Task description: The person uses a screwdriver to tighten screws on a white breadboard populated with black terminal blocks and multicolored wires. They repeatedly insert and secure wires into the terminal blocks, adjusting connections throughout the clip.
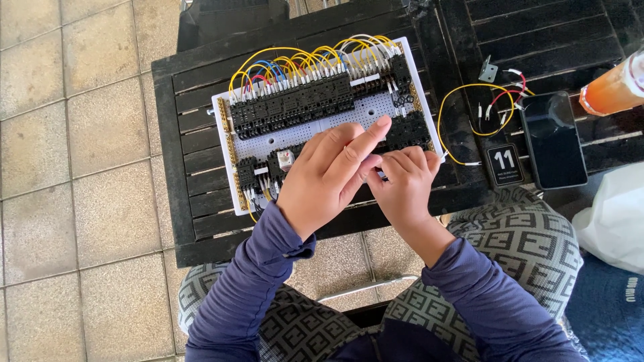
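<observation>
The white perforated board (315,127) lies flat on the dark slatted table (194,161), directly under both hands and stretching away from them toward the far edge. The left hand (329,175) rests over the near middle part of the board, with the index finger stretched out and the other fingers loosely curled; I cannot tell if it grips anything. The right hand (402,181) is just beside it, touching it at the fingertips, and its fingers are bent together as if pinching something small, but what is between them is hidden. Beyond the left hand a long row of black relay blocks (292,106) stands on the board, with yellow, blue and red wires (302,64) looping above them. More black blocks (258,171) sit just left of the left hand. To the right of the right hand lie loose wires (479,110), a small black number sign (504,165) and a dark phone (553,141), well apart from the hands.
</observation>
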